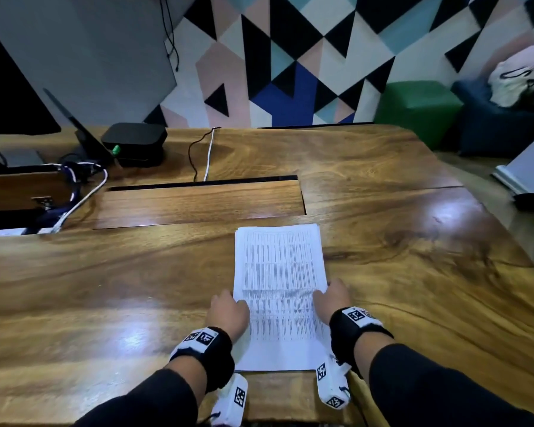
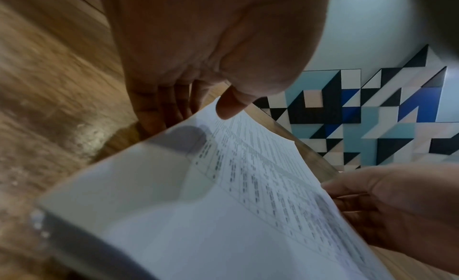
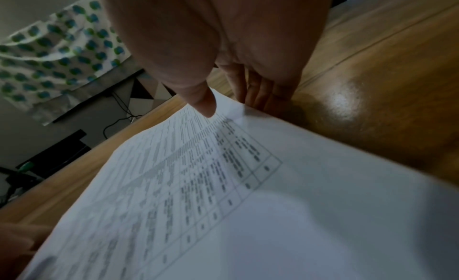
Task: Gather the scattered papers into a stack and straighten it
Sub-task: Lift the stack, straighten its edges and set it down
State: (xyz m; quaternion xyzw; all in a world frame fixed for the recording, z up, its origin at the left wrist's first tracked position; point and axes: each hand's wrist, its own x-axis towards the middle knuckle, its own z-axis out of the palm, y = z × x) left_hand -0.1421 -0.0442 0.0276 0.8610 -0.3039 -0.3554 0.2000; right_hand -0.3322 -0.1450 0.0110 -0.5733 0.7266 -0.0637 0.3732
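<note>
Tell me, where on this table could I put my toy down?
Bare wood lies left of the paper stack, beside the left hand, and right of it, past the right hand, out to the table edge. The far left corner is crowded: a black box and tangled cables.

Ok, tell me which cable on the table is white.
The white cable running into the table's slot, beside the black cable.

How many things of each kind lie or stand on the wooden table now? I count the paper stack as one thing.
Paper stack: 1
Hands on the stack, left hand and right hand: 2
Black box: 1
Cables running into the slot, black cable and white cable: 2
Total: 6
</note>
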